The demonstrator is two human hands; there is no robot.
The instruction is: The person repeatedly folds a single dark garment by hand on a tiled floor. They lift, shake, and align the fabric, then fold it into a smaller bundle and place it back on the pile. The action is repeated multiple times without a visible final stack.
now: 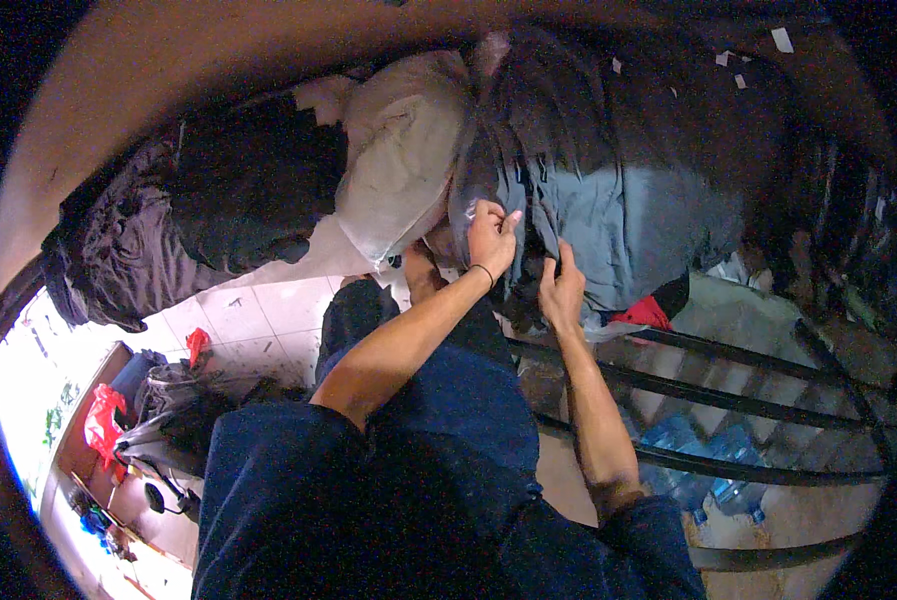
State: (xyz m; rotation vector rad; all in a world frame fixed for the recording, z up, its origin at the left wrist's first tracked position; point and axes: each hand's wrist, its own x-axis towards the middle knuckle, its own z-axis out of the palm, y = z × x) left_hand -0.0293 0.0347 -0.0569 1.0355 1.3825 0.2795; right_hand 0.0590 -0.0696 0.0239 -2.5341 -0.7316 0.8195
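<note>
In front of me is a pile of grey garments (588, 225), folded and layered, with dark gaps between the layers. My left hand (492, 240) is closed on the left part of the grey cloth, fingers curled and thumb raised; a bit of shiny clear film shows at its fingertips. Slightly lower and to the right, my right hand (562, 288) pinches a hanging edge of the same cloth between thumb and fingers. A dark opening in the fabric lies between both hands. What is inside the folds is hidden.
Left of the pile sit a pale translucent sack (403, 150) and dark clothes (248, 190). Black rails (728, 400) run along the right, with large blue water bottles (733, 470) below. A red cloth (648, 313) lies under the pile. A red bag (105, 420) is at lower left.
</note>
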